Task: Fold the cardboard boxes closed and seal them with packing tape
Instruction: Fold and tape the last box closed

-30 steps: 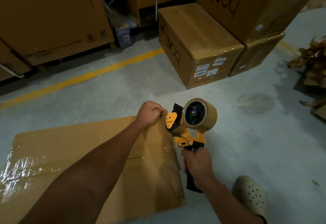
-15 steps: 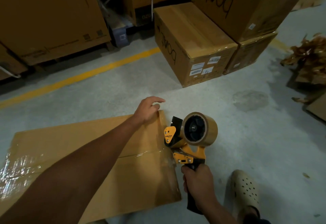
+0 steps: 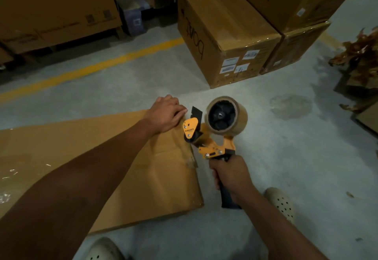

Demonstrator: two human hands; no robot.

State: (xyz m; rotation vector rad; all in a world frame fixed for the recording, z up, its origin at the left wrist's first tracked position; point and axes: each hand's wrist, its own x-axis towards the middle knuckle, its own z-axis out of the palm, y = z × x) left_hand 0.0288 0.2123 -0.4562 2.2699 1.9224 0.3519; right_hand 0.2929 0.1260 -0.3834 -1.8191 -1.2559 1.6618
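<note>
Flattened cardboard box (image 3: 163,182) cut off at the left edge and partly covered by the left forearm (image 3: 81,182); dispenser handle (image 3: 228,202) mostly hidden within the right hand (image 3: 232,174); carton labels (image 3: 237,64) too small to read.

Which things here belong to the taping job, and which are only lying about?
For the job: flat cardboard box under the left hand; yellow tape dispenser with its tape roll, gripped by the right hand.
Lying about: sealed boat-printed boxes; pile of crumpled brown scraps.

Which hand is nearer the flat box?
Left. The left hand rests on the flat box; the right hand grips the tape dispenser beside its right edge.
</note>
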